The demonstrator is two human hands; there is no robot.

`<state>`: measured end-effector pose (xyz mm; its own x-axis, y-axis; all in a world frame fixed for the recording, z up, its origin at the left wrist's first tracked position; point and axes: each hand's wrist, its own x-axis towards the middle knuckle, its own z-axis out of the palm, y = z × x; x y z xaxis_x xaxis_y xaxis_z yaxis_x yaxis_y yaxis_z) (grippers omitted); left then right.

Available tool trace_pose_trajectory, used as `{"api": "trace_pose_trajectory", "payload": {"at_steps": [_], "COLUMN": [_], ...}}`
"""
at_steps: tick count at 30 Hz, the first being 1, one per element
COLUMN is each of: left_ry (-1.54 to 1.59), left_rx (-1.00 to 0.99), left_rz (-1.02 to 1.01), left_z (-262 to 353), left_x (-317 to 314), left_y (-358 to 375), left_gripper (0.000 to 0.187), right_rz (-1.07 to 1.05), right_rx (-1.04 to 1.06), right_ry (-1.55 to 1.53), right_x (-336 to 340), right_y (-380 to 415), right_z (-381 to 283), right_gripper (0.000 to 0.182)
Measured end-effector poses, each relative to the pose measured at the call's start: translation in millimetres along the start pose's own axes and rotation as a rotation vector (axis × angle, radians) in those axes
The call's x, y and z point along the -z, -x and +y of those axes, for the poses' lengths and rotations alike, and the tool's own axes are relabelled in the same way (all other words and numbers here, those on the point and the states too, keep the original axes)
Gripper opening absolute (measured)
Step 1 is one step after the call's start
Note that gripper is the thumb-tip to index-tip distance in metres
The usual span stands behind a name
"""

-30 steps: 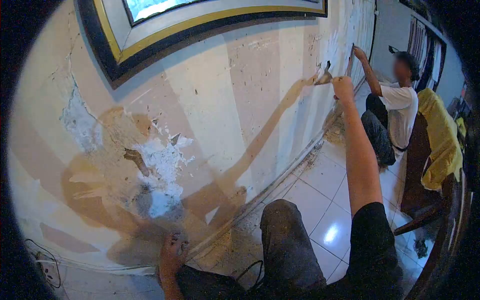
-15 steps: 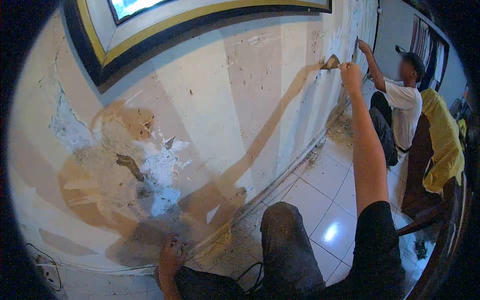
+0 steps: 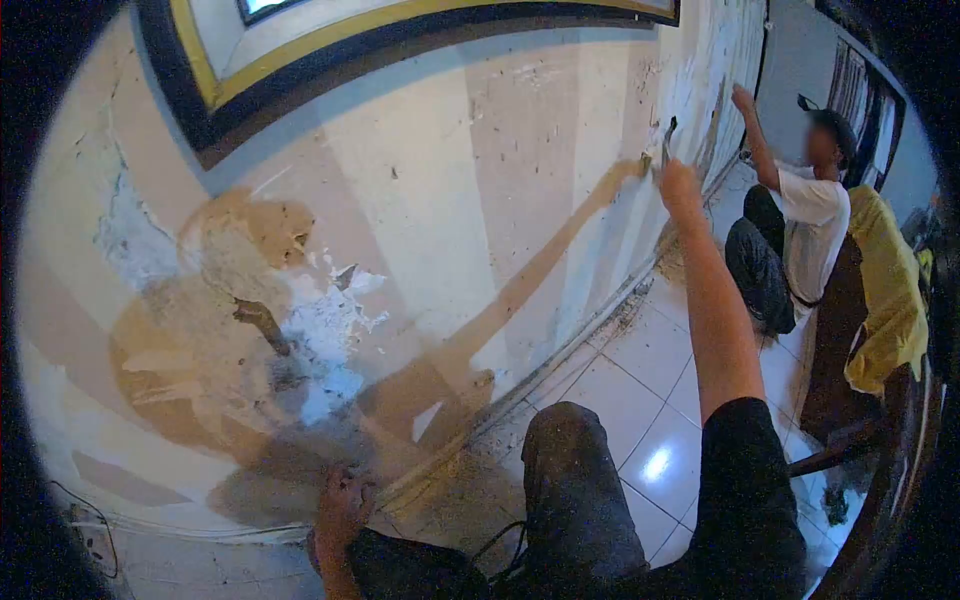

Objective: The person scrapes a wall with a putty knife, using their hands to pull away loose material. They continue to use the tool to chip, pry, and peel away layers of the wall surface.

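Note:
My right hand is stretched far forward, its fingers wrapped round a scraper. The scraper's blade points up, seen nearly edge-on against the striped wall. Paint on that wall is marked and chipped, with pale scraped streaks near the blade. My left hand stays low by my knee, close to the base of the wall, with its fingers curled in and nothing visible in them. Above it, a bare, flaking patch shows white plaster and a brown hole.
A framed window juts out overhead. Another person crouches farther along, one arm raised to the wall. A yellow cloth drapes over wooden furniture at the right. Debris lies along the wall's foot on the tiled floor. A cable hangs lower left.
My right hand has come down and slightly left, and the scraper has turned from broadside to nearly edge-on, blade up. The other person's raised hand has shifted slightly. My left hand stays in place.

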<state>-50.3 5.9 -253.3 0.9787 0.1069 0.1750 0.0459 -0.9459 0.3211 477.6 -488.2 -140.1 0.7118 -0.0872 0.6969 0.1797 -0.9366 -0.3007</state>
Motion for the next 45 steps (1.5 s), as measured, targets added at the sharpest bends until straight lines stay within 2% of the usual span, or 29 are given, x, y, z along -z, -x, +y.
{"api": "trace_pose_trajectory", "payload": {"at_steps": [1,2,3,5,7,10,13,15,17,19,21,23,25,29,31,33,36,37,39,41,42,43,45], "left_ry": [-0.003,0.049,0.101,0.114,0.134,-0.005,0.027,0.137,0.104,0.065,0.120,0.121,0.130,0.086,0.078,0.040,0.163,0.160,0.160,0.192,0.221,0.227,0.152], "left_rx": [0.004,0.053,0.101,0.073,0.042,-0.002,0.052,0.136,0.101,0.075,0.021,0.048,0.072,0.135,0.186,0.044,0.042,0.058,-0.004,0.017,0.017,0.031,-0.079], "left_rz": [0.008,0.004,-0.003,0.001,-0.005,-0.012,-0.063,-0.054,-0.057,-0.061,0.027,-0.031,-0.082,-0.018,0.013,0.034,0.031,0.053,0.043,0.043,0.033,0.044,0.089], "left_z": [4.5,11.5,15.3,7.0,6.0,11.5,14.3,9.6,0.4,0.2,3.6,5.5,8.3,-0.3,-0.9,15.7,2.1,2.8,4.8,4.1,2.5,1.3,-0.9], "left_x": [4.8,9.1,12.0,9.1,6.2,11.0,10.2,5.7,0.8,2.1,2.9,8.0,7.3,-8.4,-1.0,13.8,4.0,7.1,12.4,12.5,12.5,12.0,10.2], "left_y": [-1.6,-3.8,-4.6,-2.7,-0.9,-1.2,-2.8,-3.6,-0.9,0.0,-0.1,-3.5,-4.5,-3.6,2.3,-2.6,3.5,3.6,5.7,8.9,9.8,11.5,12.3], "left_gripper": [0.018,0.019,0.020,0.021,0.023,0.024,0.027,0.030,0.030,0.030,0.028,0.027,0.026,0.022,0.021,0.020,0.020,0.020,0.020,0.021,0.022,0.022,0.022], "right_rz": [-0.091,-0.088,-0.110,-0.134,0.146,0.230,0.163,0.157,0.156,0.292,0.283,0.272,0.240,0.164,0.065,-0.125,-0.284,-0.177,-0.181,0.168,-0.120,-0.272,-0.071], "right_rx": [-0.052,-0.047,0.015,0.073,-0.204,-0.215,-0.192,-0.149,-0.106,-0.044,-0.073,-0.109,-0.136,-0.124,0.018,0.033,0.148,0.087,-0.005,0.145,-0.163,-0.579,-0.646], "right_ry": [-0.008,-0.014,0.074,0.168,-0.035,-0.171,-0.262,-0.189,-0.126,-0.160,-0.222,-0.269,-0.151,-0.046,-0.023,0.270,0.307,0.150,-0.034,0.057,-0.400,-0.762,-1.322], "right_x": [-1.3,-8.8,-25.9,-22.4,23.0,38.5,44.9,45.3,48.7,47.1,50.7,48.8,38.4,30.7,18.2,19.4,-6.1,-6.6,-68.0,-69.7,-25.2,31.2,71.3], "right_y": [6.6,7.4,9.4,15.4,19.8,-3.5,-26.4,-25.6,-22.1,-14.4,-11.3,-1.0,6.5,16.7,15.0,26.8,65.3,82.0,101.0,140.2,159.0,178.1,227.9], "right_z": [6.5,20.3,45.4,45.7,8.6,15.6,19.8,15.6,5.1,-3.3,-13.1,-20.1,-22.0,-12.0,6.3,5.1,62.3,66.9,147.0,156.7,115.5,58.3,5.3], "right_gripper": [0.020,0.020,0.021,0.023,0.028,0.032,0.034,0.035,0.035,0.036,0.033,0.031,0.029,0.028,0.029,0.027,0.025,0.023,0.026,0.027,0.028,0.030,0.026]}}
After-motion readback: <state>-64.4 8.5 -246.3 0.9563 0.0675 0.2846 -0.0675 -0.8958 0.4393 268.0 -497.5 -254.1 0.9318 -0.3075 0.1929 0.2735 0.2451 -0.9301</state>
